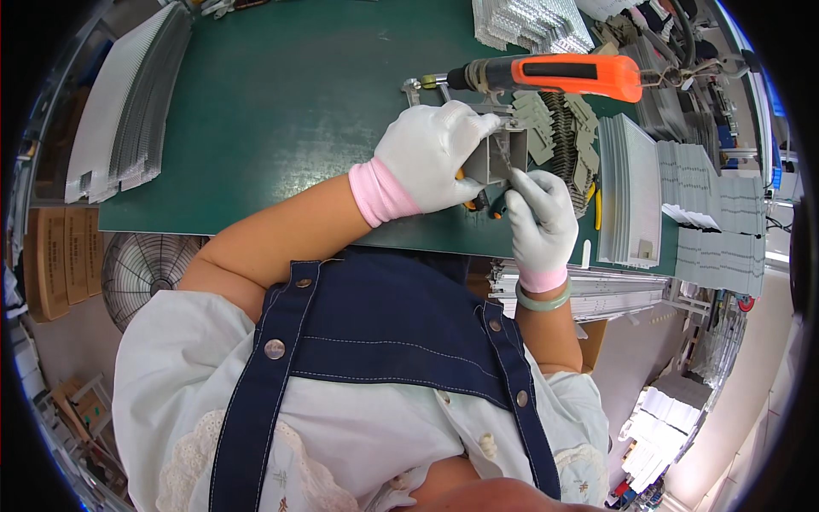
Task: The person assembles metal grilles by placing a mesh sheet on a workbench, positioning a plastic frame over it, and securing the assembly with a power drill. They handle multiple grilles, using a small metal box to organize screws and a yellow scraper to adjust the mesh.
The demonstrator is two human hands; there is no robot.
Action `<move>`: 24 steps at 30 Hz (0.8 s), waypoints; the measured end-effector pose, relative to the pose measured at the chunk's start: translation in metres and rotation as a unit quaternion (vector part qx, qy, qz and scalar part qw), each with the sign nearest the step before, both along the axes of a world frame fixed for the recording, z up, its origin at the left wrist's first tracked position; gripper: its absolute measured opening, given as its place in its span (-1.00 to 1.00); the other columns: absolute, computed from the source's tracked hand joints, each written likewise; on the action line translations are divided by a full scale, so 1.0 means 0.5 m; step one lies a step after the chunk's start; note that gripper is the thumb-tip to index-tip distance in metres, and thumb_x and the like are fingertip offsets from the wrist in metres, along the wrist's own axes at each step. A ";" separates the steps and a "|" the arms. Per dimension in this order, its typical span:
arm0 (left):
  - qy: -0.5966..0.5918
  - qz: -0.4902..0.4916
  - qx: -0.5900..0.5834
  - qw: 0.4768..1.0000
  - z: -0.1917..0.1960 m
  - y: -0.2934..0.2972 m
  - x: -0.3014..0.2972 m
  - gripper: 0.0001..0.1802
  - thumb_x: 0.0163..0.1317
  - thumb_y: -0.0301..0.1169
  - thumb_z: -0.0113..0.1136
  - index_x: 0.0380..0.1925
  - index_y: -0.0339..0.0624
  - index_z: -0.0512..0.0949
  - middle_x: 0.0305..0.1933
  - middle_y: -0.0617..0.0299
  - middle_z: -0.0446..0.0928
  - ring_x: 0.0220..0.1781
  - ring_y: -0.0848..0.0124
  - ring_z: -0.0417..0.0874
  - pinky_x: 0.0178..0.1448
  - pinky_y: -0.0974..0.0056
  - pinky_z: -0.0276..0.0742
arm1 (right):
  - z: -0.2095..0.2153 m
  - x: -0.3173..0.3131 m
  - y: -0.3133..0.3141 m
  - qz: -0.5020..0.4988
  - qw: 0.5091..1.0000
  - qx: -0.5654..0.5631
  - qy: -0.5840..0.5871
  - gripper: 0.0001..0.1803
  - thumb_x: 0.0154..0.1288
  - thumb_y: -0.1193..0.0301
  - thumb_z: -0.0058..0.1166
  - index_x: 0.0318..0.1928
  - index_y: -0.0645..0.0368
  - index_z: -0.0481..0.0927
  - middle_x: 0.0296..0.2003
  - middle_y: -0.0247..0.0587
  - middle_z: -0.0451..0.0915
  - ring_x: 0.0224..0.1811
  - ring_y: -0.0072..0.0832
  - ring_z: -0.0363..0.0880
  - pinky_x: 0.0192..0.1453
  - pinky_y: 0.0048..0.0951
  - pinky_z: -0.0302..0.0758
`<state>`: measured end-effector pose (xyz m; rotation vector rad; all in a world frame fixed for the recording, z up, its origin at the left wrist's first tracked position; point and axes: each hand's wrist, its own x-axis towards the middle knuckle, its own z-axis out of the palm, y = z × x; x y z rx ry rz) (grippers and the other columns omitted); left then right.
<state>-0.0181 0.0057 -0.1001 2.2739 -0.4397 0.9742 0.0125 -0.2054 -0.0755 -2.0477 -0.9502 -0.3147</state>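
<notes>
My left hand [435,158], in a white glove with a pink cuff, is closed on the side of a grey hollow box-shaped part [519,147]. The part's open end is turned toward me. My right hand [543,218], gloved alike, has its thumb and fingertips pinched together at the near edge of that opening. A slim thing runs from those fingertips into the opening, too small to name. Just beyond the part an orange and black power screwdriver [554,75] hangs level, its tip pointing left. Orange-and-black tool handles [478,203] show partly beneath my left hand.
Flat grey-beige pieces [536,128] lie in rows right of the part. Ribbed white panels [631,192] stand stacked farther right, with a yellow-handled tool [598,209] beside them. Another panel stack [128,107] is at the left of the green table [281,94]. A fan [149,269] stands below the table's left edge.
</notes>
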 end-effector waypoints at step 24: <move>-0.001 0.006 0.006 1.000 -0.002 -0.001 0.002 -0.21 -0.20 -0.31 0.54 0.11 -0.24 0.43 -0.16 0.04 0.57 -0.18 0.08 0.65 -0.20 0.09 0.57 | 0.064 0.038 0.047 -0.010 0.995 0.034 0.089 -0.90 0.28 0.55 0.19 -0.20 0.26 0.61 -0.33 -0.18 0.62 -0.28 -0.44 0.61 -0.14 -0.44 0.53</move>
